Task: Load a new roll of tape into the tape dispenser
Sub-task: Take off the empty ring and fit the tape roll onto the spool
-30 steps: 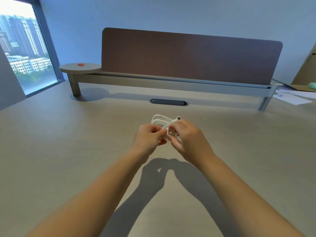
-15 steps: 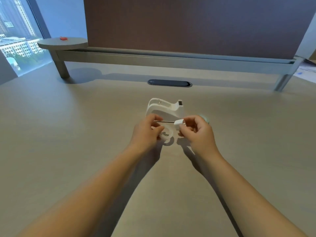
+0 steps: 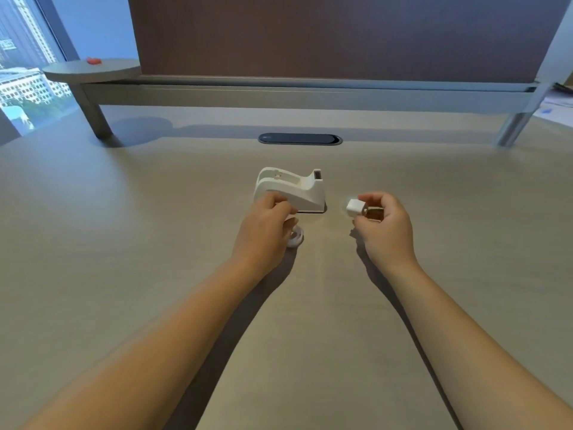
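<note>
An empty white tape dispenser (image 3: 305,189) stands on the desk in front of me, its cutter end pointing right. My left hand (image 3: 266,225) is just in front of its left half, fingers curled down over a white ring (image 3: 295,238) that rests on the desk. To the right of the dispenser, my right hand (image 3: 386,226) pinches a small white spindle piece (image 3: 353,208) between thumb and fingers, a little above the desk. Something pale and round shows faintly behind that piece; I cannot tell what it is.
A dark oval cable slot (image 3: 300,139) lies beyond the dispenser. A grey rail (image 3: 310,96) and a brown divider panel (image 3: 335,35) close the far side. A round shelf (image 3: 93,69) with a red object (image 3: 93,60) is at far left, papers (image 3: 558,103) at far right.
My hands have separated: the right pulled the spindle piece out to the right, and the left lowered the ring to the desk. The dispenser now stands free. My view has tilted down.
</note>
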The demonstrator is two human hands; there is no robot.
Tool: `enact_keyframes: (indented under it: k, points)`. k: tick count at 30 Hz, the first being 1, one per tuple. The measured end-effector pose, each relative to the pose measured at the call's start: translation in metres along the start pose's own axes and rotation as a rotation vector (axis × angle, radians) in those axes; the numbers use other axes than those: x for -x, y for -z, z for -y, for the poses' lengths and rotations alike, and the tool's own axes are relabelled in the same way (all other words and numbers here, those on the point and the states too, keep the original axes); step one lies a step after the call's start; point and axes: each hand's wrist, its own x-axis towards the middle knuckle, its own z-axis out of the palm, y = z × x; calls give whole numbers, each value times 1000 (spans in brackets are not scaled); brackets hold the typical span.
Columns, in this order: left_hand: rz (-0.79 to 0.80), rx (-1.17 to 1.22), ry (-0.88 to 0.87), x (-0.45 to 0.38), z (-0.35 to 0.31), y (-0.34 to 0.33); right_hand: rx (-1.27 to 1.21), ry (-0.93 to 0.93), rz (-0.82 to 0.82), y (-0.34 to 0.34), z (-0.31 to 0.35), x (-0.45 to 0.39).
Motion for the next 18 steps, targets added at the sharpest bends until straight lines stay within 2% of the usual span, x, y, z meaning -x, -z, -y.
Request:
enact_keyframes:
  k: [4, 7, 13, 16, 18]
  points:
    - [27, 47, -86, -15, -30, -19, 51, -47, -72, 24, -8, -9]
    - [106, 35, -108, -33, -51, -42, 69, -96, -103, 41, -18, -11]
    - [265, -216, -104, -63, -64, -77, 66, -169, -106, 55, -33, -14]
    - [275, -260, -107, -66, -58, -85, 75, -139, -88, 52, -34, -15]
    - [243, -197, -109, -64, -57, -86, 80, -115, -65, 50, -33, -14]
